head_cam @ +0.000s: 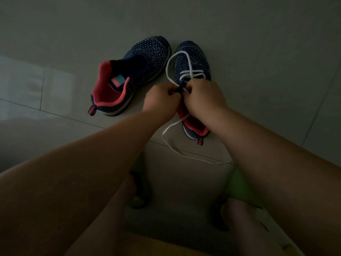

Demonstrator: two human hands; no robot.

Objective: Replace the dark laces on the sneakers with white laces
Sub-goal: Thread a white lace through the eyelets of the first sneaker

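Observation:
Two navy knit sneakers with pink lining stand on the tiled floor. The left sneaker [132, 74] has no lace in it. The right sneaker [193, 61] carries a white lace [184, 56] threaded through its front eyelets, looping over the toe, with a loose end trailing across the floor toward me. My left hand [160, 100] and my right hand [203, 97] meet over the right sneaker's tongue. Both pinch at the eyelet flap and the lace there. What exactly each fingertip holds is hidden by the hands.
Pale floor tiles [55, 85] with grout lines surround the shoes. My bare feet in dark sandals [138, 193] are planted close below, with a green patch of floor covering between them.

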